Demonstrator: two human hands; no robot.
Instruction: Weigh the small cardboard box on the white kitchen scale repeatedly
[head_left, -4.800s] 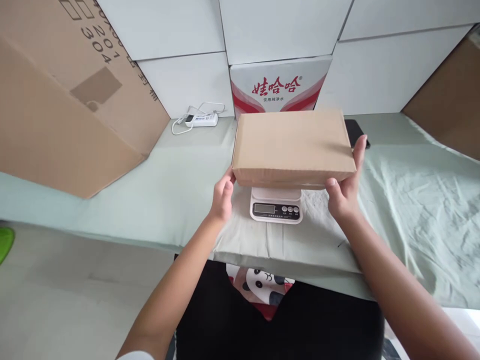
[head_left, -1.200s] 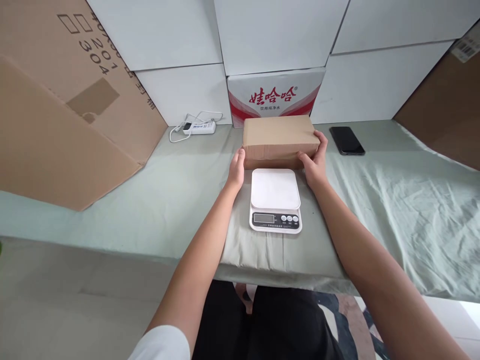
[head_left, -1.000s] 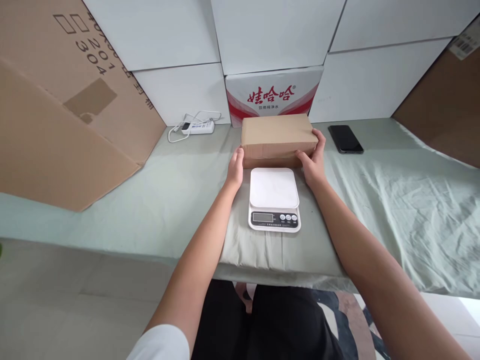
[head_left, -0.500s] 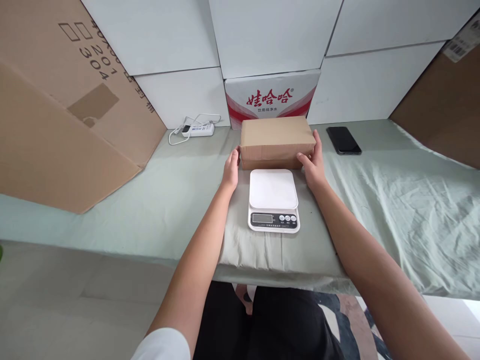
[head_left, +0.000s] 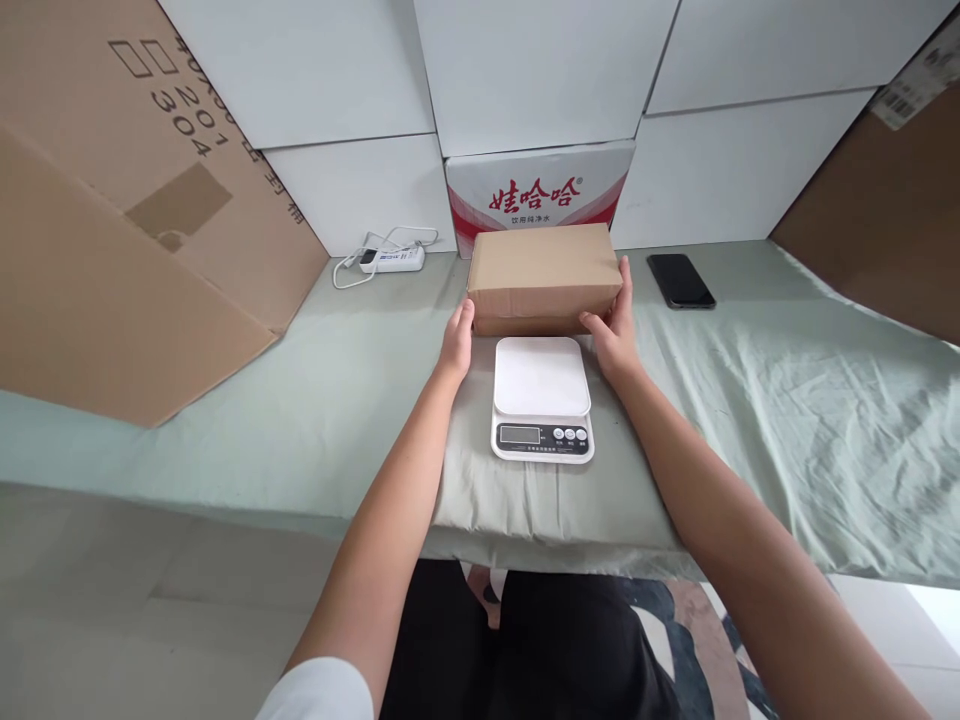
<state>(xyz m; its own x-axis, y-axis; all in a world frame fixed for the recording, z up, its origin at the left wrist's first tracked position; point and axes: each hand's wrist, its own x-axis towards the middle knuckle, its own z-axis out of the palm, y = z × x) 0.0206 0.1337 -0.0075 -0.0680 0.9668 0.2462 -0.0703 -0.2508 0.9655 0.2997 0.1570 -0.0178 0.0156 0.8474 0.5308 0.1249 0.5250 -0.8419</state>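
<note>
A pale green sheet (head_left: 787,400) covers the table. Taking the red-and-white carton (head_left: 538,186) at the back as landmark: white boxes (head_left: 525,70) are stacked above it and on both sides of it. Left of it, a white power strip (head_left: 391,260) lies on the sheet with its cord looped. Right of it lies a black phone (head_left: 679,281), face up. Far left a large brown carton (head_left: 127,200) printed "201" and "304" leans on the sheet; far right stands another brown carton (head_left: 885,210).
</note>
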